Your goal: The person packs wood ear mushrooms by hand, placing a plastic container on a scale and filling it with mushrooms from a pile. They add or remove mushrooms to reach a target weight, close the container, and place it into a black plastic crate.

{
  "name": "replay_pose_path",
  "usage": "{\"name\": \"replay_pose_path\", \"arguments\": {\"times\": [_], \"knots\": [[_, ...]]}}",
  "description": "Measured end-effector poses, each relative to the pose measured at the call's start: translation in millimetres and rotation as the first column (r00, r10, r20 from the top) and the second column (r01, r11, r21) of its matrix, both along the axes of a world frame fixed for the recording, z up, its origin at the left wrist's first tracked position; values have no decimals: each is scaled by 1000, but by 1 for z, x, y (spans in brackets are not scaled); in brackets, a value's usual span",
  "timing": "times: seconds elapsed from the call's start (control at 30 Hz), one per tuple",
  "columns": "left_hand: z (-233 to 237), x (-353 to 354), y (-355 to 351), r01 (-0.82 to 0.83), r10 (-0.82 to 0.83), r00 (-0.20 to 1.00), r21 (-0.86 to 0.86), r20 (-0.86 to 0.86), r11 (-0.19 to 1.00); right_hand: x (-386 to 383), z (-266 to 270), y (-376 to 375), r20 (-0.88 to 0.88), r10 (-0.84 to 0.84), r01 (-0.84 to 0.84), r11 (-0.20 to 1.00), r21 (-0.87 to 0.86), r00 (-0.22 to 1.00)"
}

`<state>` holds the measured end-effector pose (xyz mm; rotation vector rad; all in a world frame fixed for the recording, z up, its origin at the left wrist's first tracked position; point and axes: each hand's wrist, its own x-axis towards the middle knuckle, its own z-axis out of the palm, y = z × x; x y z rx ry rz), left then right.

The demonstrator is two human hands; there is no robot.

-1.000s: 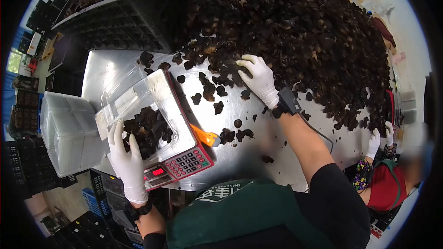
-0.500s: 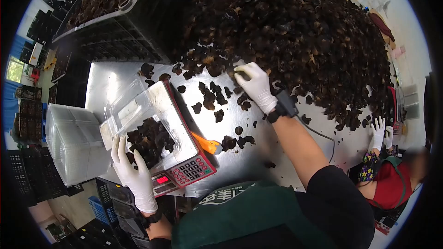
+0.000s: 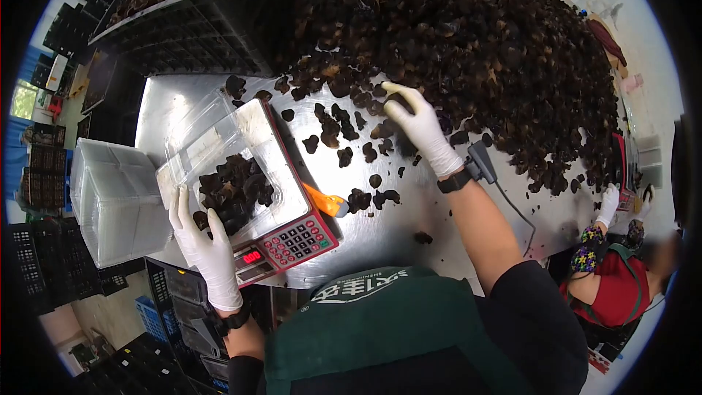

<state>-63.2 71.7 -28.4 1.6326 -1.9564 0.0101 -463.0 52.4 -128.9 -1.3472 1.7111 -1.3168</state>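
My left hand (image 3: 201,245), in a white glove, rests at the near left corner of a clear plastic box (image 3: 265,213). Its fingers are stretched out, thumb apart, beside dark wood ear mushrooms (image 3: 235,189) heaped in the box. This box sits on a red-framed digital scale (image 3: 298,240). My right hand (image 3: 423,128), also gloved, is over the near edge of a large wood ear pile (image 3: 468,51). Thumb and forefinger are spread, with loose mushrooms just beyond them; nothing is visibly gripped. A wristband device with a cable (image 3: 481,163) is on that wrist.
Stacked clear boxes (image 3: 121,205) stand left of the scale. A black crate (image 3: 190,33) of mushrooms is at the back left. An orange-handled tool (image 3: 325,201) lies beside the scale among scattered pieces. At right, a co-worker's gloved hands (image 3: 608,205) are near another red scale (image 3: 620,168).
My view has shifted, so the table appears higher. My right hand has drawn slightly back and right, its thumb and forefinger wider apart. My left hand stays at the box; the co-worker's hands have lowered.
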Motion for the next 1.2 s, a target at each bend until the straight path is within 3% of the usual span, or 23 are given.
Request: {"name": "replay_pose_path", "arguments": {"times": [0.07, 0.1, 0.27, 0.33, 0.4, 0.43, 0.5, 0.6, 0.73, 0.8, 0.83, 0.87, 0.9, 1.0, 1.07, 1.13, 1.2], "knots": [[1, -1, 2, -7, 7, 1000, 0, -4, 1000, 12, -4, 13, -446, 104, -82, 994, 69, 889], [1, -2, 3, -10, 10, 1000, -2, -6, 1000, 17, -2, 21, -578, 129, -98, 992, 85, 806], [3, -2, 7, -12, 12, 999, 0, -42, 1000, 52, -2, 48, -735, 220, -131, 975, 178, 641], [1, -2, 9, -10, 10, 999, 3, -32, 1000, 58, -13, 50, -787, 157, -122, 987, 104, 596], [0, -2, 9, -6, 6, 1000, 2, -13, 1000, 60, -19, 40, -750, 98, -56, 995, 81, 654], [0, -1, 8, -2, 2, 1000, -1, -3, 1000, 58, -19, 35, -759, 26, -59, 998, -17, 651], [0, 0, 8, 6, -6, 1000, -13, -9, 1000, 52, -20, 28, -712, 83, -86, 996, 31, 697], [1, 2, 10, 9, -9, 1000, -3, -25, 1000, 41, -14, 17, -601, 205, -149, 979, 143, 772], [2, 5, 11, 1, -1, 999, -4, -39, 1000, 18, -24, -9, -483, 151, -144, 988, 51, 862], [3, 8, 8, 11, -13, 997, -31, -75, 999, 10, -23, -14, -212, 106, -100, 994, 42, 971], [2, 10, 7, 13, -17, 996, -39, -91, 999, 9, -2, -14, 202, 81, -124, 969, 213, 976], [1, 11, 5, 16, -21, 994, -46, -107, 999, 9, 21, -12, 570, -31, -212, 910, 355, 821], [-1, 13, 4, 21, -28, 992, -53, -123, 998, 10, 24, -12, 758, -52, -273, 915, 296, 650], [-13, 19, 2, 101, -92, 987, 59, -135, 993, 11, 23, -12, 988, -68, -406, 906, 119, 139], [-12, 13, 7, 107, -95, 984, 71, -150, 992, 19, 29, -13, 992, 5, -416, 908, 50, 130], [-15, 11, 10, 129, -117, 979, 64, -164, 990, 29, 38, -19, 999, 27, -457, 890, -11, 30], [-16, 9, 12, 136, -124, 978, 60, -170, 989, 41, 46, -28, 995, 88, -486, 872, -59, 37]]}}
